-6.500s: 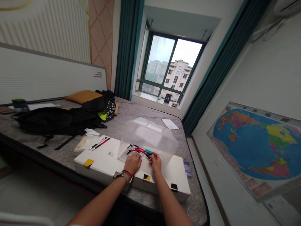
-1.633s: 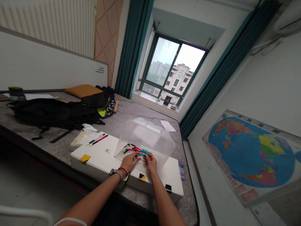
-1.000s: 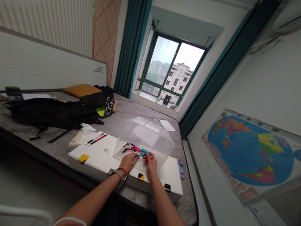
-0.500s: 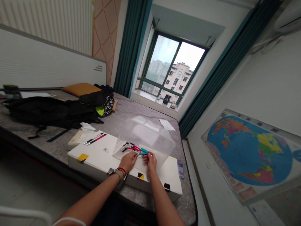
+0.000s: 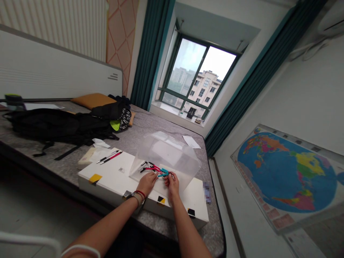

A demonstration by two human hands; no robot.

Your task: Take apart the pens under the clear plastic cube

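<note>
Pinching a bunch of pens (image 5: 157,170) in black, red and teal, the right hand (image 5: 172,185) has its fingertips closed on the teal ends. The left hand (image 5: 147,182) curls just beside it, fingers touching the pens, though whether it grips them is impossible to tell. The bunch lies on a white carton (image 5: 113,177), behind the hands and against a clear plastic box (image 5: 168,148); whether it sits inside that box cannot be told. Two more pens (image 5: 109,157) lie together on the carton's left part. The carton rests on a grey mattress (image 5: 163,125), with a black backpack (image 5: 53,125) further left and a world map (image 5: 285,172) on the wall to the right.
</note>
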